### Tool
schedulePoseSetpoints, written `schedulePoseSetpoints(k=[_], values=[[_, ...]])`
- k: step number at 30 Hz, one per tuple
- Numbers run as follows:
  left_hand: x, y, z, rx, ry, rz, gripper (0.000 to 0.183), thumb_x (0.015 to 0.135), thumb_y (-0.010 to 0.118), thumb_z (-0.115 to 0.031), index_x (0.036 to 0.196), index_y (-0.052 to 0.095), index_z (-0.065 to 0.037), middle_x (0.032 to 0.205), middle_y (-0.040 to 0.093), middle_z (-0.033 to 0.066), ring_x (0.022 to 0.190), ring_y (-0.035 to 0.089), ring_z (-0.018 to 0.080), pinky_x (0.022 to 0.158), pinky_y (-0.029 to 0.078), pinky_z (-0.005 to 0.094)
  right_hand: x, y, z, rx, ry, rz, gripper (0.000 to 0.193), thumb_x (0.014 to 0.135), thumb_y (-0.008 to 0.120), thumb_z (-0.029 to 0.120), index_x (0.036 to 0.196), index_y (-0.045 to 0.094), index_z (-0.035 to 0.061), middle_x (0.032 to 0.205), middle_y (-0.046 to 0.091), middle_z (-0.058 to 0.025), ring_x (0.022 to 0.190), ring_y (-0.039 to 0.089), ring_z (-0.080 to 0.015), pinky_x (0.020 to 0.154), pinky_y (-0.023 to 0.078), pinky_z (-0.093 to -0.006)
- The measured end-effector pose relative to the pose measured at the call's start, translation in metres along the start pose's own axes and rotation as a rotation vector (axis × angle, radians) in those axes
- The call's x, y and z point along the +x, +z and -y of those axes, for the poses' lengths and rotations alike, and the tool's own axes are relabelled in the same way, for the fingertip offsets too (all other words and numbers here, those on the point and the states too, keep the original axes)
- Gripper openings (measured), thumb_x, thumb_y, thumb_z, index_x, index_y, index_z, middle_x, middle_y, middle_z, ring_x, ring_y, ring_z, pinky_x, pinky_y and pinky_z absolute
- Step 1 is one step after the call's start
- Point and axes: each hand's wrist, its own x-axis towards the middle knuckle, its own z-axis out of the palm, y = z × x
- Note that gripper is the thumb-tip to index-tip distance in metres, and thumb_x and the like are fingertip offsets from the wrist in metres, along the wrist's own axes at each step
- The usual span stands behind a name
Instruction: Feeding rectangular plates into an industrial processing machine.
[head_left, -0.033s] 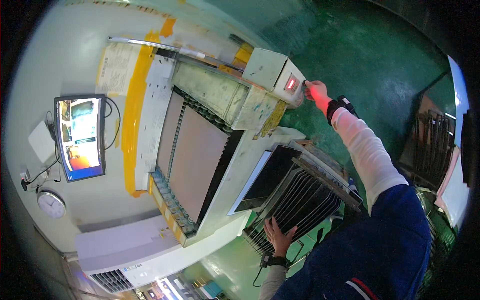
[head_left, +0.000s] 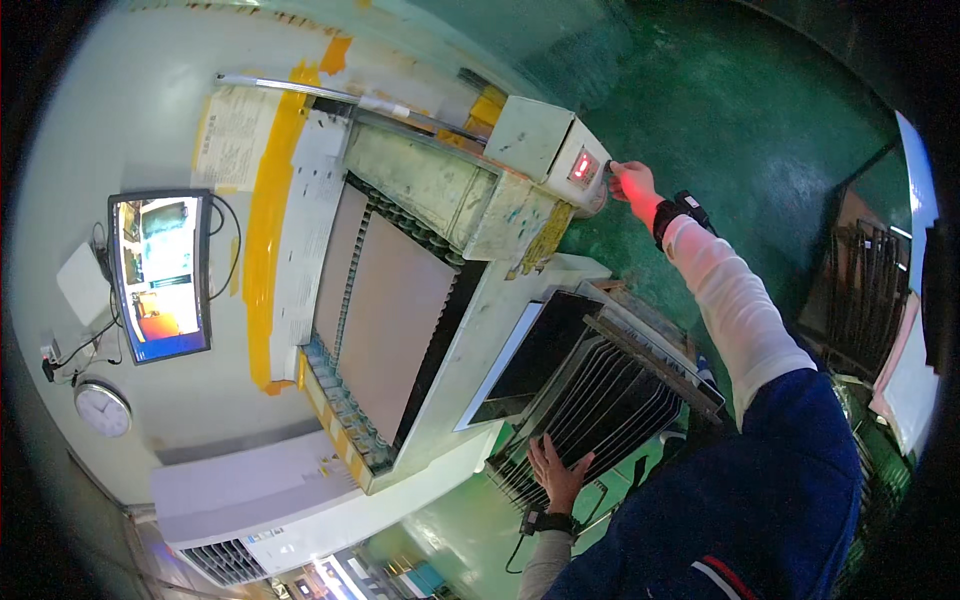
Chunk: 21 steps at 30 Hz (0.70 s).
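Note:
My right hand (head_left: 635, 187) reaches out to a pale control box (head_left: 530, 135) with a lit red display (head_left: 582, 167). Its thumb and fingers pinch a small dark knob (head_left: 609, 168) on the face of the box. With fingers spread, my left hand (head_left: 560, 478) rests against a rack of thin black panels (head_left: 610, 390) that stand in slots side by side. Left of the rack, flat pinkish-brown boards (head_left: 395, 310) lie on the roller bed of a conveyor machine (head_left: 430, 370).
A dark board with a pale edge (head_left: 540, 340) leans between machine and rack. On the left wall are a monitor (head_left: 160, 275) and a round clock (head_left: 102, 408). A white cabinet with a vent (head_left: 250, 490) stands lower left; another dark rack (head_left: 860, 280) is far right.

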Motion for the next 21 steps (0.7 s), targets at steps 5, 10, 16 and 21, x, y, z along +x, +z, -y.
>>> schedulePoseSetpoints(k=[5, 10, 16, 21], values=[[-0.0014, -0.0033, -0.0014, -0.012, -0.022, 0.022, 0.115, 0.071, 0.076, -0.066, 0.157, 0.018, -0.017, 0.163, 0.006, 0.0175, 0.149, 0.004, 0.0440, 0.114, 0.014, 0.0642, -0.0018, -0.0001, 0.0006, -0.016, 0.005, 0.003, 0.032, 0.092, 0.069, 0.033, 0.102, 0.061, 0.0045, 0.082, 0.064, -0.0073, 0.066, 0.062, -0.0180, 0.059, 0.052, -0.0334], [-0.0019, -0.0007, 0.0018, -0.007, 0.017, -0.002, 0.115, 0.071, 0.075, -0.067, 0.157, 0.018, -0.017, 0.163, 0.006, 0.0177, 0.149, 0.005, 0.0435, 0.113, 0.015, 0.0639, 0.0006, -0.0032, -0.0043, -0.020, 0.002, 0.019, 0.031, 0.092, 0.068, 0.033, 0.102, 0.060, 0.0049, 0.082, 0.064, -0.0068, 0.066, 0.062, -0.0172, 0.059, 0.052, -0.0329], [-0.0001, 0.0020, 0.0057, 0.010, 0.031, -0.012, 0.115, 0.072, 0.075, -0.067, 0.157, 0.018, -0.015, 0.162, 0.007, 0.0182, 0.148, 0.006, 0.0447, 0.114, 0.015, 0.0626, 0.0006, -0.0015, -0.0041, -0.020, 0.011, 0.009, 0.031, 0.092, 0.069, 0.035, 0.100, 0.059, 0.0063, 0.082, 0.064, -0.0064, 0.066, 0.061, -0.0166, 0.060, 0.052, -0.0328], [0.0002, 0.0018, 0.0040, 0.001, 0.025, -0.007, 0.115, 0.072, 0.075, -0.067, 0.157, 0.018, -0.015, 0.162, 0.007, 0.0187, 0.148, 0.006, 0.0447, 0.114, 0.014, 0.0628, -0.0042, -0.0012, 0.0006, 0.007, 0.015, 0.026, 0.033, 0.091, 0.070, 0.035, 0.102, 0.059, 0.0065, 0.081, 0.063, -0.0056, 0.065, 0.061, -0.0163, 0.060, 0.052, -0.0327]])
